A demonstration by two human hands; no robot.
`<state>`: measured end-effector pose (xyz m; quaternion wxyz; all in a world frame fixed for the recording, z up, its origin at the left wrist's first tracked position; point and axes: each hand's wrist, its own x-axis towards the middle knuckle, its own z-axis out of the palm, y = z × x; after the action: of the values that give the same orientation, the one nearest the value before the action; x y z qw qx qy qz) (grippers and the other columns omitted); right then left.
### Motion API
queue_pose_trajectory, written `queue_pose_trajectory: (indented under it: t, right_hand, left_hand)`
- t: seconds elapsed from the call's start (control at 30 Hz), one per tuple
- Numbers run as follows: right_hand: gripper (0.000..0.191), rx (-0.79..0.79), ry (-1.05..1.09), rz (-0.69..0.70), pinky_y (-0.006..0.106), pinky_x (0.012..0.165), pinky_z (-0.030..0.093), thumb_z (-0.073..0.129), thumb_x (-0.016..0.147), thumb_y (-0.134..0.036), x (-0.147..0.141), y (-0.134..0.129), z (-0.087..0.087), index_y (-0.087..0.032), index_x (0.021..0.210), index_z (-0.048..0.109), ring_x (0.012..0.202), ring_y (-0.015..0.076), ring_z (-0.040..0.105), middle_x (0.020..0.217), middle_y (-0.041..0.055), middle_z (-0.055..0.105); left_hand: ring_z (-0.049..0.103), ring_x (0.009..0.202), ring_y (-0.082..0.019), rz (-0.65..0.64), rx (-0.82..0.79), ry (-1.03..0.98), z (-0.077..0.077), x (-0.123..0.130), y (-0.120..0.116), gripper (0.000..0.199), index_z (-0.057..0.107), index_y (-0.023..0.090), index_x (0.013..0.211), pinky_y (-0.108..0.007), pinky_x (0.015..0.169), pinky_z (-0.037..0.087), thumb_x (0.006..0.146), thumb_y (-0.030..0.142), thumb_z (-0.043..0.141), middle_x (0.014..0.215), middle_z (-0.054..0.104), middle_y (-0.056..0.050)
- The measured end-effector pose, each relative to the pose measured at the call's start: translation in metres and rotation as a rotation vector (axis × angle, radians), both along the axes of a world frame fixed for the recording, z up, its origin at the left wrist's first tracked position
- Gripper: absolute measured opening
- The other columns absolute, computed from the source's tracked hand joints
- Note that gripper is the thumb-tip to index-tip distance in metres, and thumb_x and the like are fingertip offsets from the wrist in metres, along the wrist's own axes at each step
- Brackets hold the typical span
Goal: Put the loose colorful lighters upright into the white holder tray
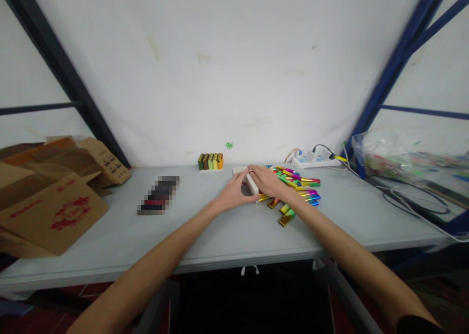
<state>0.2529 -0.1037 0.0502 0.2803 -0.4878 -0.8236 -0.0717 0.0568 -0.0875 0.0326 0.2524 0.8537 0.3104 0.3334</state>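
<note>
My left hand (236, 193) grips a small white box (252, 184) from the left, its thumb along the near end. My right hand (264, 180) lies over the upper right side of the same box, its fingers bent onto the top edge. The box is tilted, and the hands hide part of it. Shiny multicoloured foil strips (287, 217) lie in a loose fan beside and beneath my right wrist. Behind the hands, a white item (239, 169) shows in part on the table.
A small block of yellow and green items (210, 162) stands near the wall. Left are a blurred dark object (159, 196) and cardboard boxes (54, 212). At the right are a white power strip (317, 162), cables and a clear plastic bag (381, 151) on the grey table (205, 236).
</note>
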Motion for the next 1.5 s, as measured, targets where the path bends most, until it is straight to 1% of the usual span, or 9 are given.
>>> queue_pose_trajectory:
  t: [0.07, 0.17, 0.47, 0.6, 0.83, 1.0, 1.13, 1.3, 1.5]
  right_hand:
    - [0.048, -0.014, -0.046, -0.018, 0.047, 0.114, 0.042, 0.030, 0.107, -0.026, -0.001, 0.005, -0.014, -0.011, 0.146, 0.052, 0.137, 0.0283, 0.052, 0.147, 0.0198, 0.057]
    - [0.044, -0.002, -0.164, -0.009, 0.048, 0.116, 0.037, 0.033, 0.106, -0.024, 0.007, 0.004, -0.022, -0.009, 0.140, 0.057, 0.138, 0.0296, 0.049, 0.146, 0.0213, 0.057]
    - [0.034, -0.031, -0.346, -0.083, 0.052, 0.104, 0.044, 0.037, 0.107, -0.026, 0.025, -0.005, -0.013, -0.016, 0.125, 0.065, 0.117, 0.0311, 0.055, 0.130, 0.0184, 0.062]
    - [0.032, -0.023, -0.287, -0.067, 0.049, 0.106, 0.042, 0.038, 0.108, -0.026, 0.031, -0.005, -0.012, -0.018, 0.123, 0.064, 0.121, 0.0296, 0.053, 0.132, 0.0164, 0.062]
    - [0.040, -0.132, -0.252, -0.194, 0.046, 0.106, 0.041, 0.028, 0.110, -0.031, 0.039, -0.011, 0.001, -0.014, 0.123, 0.062, 0.119, 0.0274, 0.058, 0.127, 0.0157, 0.065]
    - [0.040, -0.132, -0.212, -0.216, 0.051, 0.112, 0.036, 0.030, 0.109, -0.030, 0.031, -0.015, 0.007, -0.014, 0.128, 0.062, 0.123, 0.0283, 0.059, 0.129, 0.0165, 0.066]
    - [0.043, -0.091, -0.137, -0.157, 0.054, 0.119, 0.028, 0.031, 0.109, -0.032, 0.013, -0.016, 0.003, -0.016, 0.141, 0.056, 0.136, 0.0272, 0.052, 0.145, 0.0163, 0.059]
    - [0.042, -0.073, -0.288, -0.013, 0.049, 0.115, 0.037, 0.033, 0.107, -0.021, 0.002, -0.012, -0.005, -0.012, 0.139, 0.058, 0.139, 0.0270, 0.049, 0.146, 0.0175, 0.058]
    - [0.044, -0.029, -0.326, 0.048, 0.048, 0.115, 0.040, 0.034, 0.105, -0.019, 0.007, -0.004, -0.012, -0.007, 0.140, 0.057, 0.138, 0.0290, 0.050, 0.146, 0.0200, 0.057]
  left_hand:
    - [0.065, 0.115, -0.029, -0.009, -0.003, -0.014, 0.000, 0.000, 0.001, 0.107, 0.037, 0.018, 0.157, -0.047, 0.108, 0.052, 0.068, 0.054, 0.086, 0.149, 0.048, -0.018]
    - [0.065, 0.115, -0.029, -0.020, -0.003, -0.033, 0.001, 0.000, 0.002, 0.103, 0.041, 0.021, 0.155, -0.046, 0.106, 0.055, 0.068, 0.053, 0.087, 0.149, 0.050, -0.016]
    - [0.068, 0.108, -0.026, -0.025, -0.030, -0.022, 0.001, -0.002, 0.002, 0.105, 0.039, 0.021, 0.156, -0.045, 0.104, 0.056, 0.068, 0.057, 0.086, 0.146, 0.050, -0.015]
    - [0.067, 0.110, -0.027, -0.030, -0.037, -0.022, 0.000, -0.003, 0.003, 0.106, 0.039, 0.021, 0.157, -0.045, 0.105, 0.055, 0.069, 0.057, 0.085, 0.147, 0.050, -0.016]
    - [0.065, 0.113, -0.028, -0.029, -0.026, -0.023, -0.001, -0.003, 0.003, 0.105, 0.037, 0.020, 0.157, -0.046, 0.106, 0.054, 0.071, 0.056, 0.085, 0.147, 0.049, -0.017]
    - [0.065, 0.113, -0.028, -0.026, 0.013, 0.008, -0.001, -0.004, 0.003, 0.104, 0.035, 0.024, 0.158, -0.047, 0.107, 0.053, 0.073, 0.058, 0.083, 0.147, 0.049, -0.014]
    - [0.065, 0.113, -0.028, -0.026, 0.023, 0.016, 0.000, -0.003, 0.002, 0.103, 0.035, 0.021, 0.158, -0.047, 0.108, 0.052, 0.073, 0.056, 0.083, 0.146, 0.050, -0.016]
    - [0.065, 0.113, -0.027, -0.045, 0.028, -0.018, -0.002, -0.003, 0.002, 0.101, 0.036, 0.022, 0.158, -0.046, 0.107, 0.053, 0.074, 0.053, 0.084, 0.145, 0.050, -0.016]
    - [0.065, 0.113, -0.027, -0.038, 0.006, -0.004, -0.003, -0.004, 0.005, 0.103, 0.035, 0.023, 0.158, -0.047, 0.108, 0.054, 0.073, 0.055, 0.084, 0.148, 0.048, -0.015]
